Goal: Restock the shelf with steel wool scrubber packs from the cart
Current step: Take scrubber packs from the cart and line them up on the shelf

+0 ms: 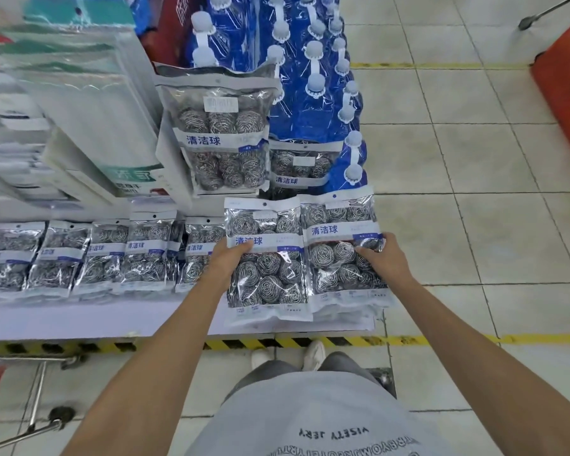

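Note:
My left hand point(226, 261) grips the left edge of a steel wool scrubber pack point(266, 261) lying on the low white shelf point(96, 319). My right hand point(384, 258) grips the right side of a second pack point(341, 248) beside it, on top of a small stack. A row of several more packs point(89, 255) stands along the shelf to the left. Two further packs lean higher up, a large one point(219, 133) and a smaller one point(298, 164) behind it.
Blue refill pouches with white caps point(313, 80) fill the shelf behind. White boxed goods point(89, 126) are stacked at the left. A cart's metal frame and wheel point(51, 413) sit at the lower left. Black-and-yellow tape point(244, 343) marks the shelf's foot; tiled floor lies to the right.

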A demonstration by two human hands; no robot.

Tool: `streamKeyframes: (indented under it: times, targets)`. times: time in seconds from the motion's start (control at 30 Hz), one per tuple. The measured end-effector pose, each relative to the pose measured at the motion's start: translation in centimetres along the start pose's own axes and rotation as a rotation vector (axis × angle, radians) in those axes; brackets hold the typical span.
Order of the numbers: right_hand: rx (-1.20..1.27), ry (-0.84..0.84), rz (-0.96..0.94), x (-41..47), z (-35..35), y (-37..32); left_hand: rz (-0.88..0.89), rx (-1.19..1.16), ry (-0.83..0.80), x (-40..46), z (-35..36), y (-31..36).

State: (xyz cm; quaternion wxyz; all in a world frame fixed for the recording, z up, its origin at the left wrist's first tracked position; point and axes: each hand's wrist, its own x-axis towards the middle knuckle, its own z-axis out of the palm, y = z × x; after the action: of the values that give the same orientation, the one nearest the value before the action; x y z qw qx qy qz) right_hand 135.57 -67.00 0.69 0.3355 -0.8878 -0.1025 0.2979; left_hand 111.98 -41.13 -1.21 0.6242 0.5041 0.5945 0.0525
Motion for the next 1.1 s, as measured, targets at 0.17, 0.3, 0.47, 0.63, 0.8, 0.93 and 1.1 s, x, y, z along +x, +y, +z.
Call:
streamKeyframes:
  times: [0.17,0.3,0.47,0.63,0.8,0.93,1.1]
  targets:
    - [-0.456,0.050,-0.202,-1.8,-0.2,0.0,0.102,0.114,0.060,-0.7,-0.2,-0.4]
    - [-0.750,0.073,-0.380,-3.3,-0.2,-0.5,0.186,0.227,0.078,-2.1,-0.7,-0.8]
    - [-0.810,-0.020,-0.666,-4.8,1.6,-3.8,0.354,0.453,0.114,-5.2,-2.5,-1.2]
    - [-0.792,-0.219,-0.888,-6.0,6.4,-8.6,0.408,0.689,0.309,-9.1,-6.8,-4.1]
    - [-0.792,-0.388,-1.150,-9.6,13.8,-14.1,0.323,0.726,0.552,-13.9,-13.0,-9.4]
    - [-0.814,-0.514,-1.348,-14.9,20.2,-17.5,0.191,0.647,0.738,-18.5,-18.0,-14.3]
    - [-0.826,-0.653,-1.504,-22.9,27.8,-20.1,0.042,0.527,0.909,-23.8,-23.3,-21.0]
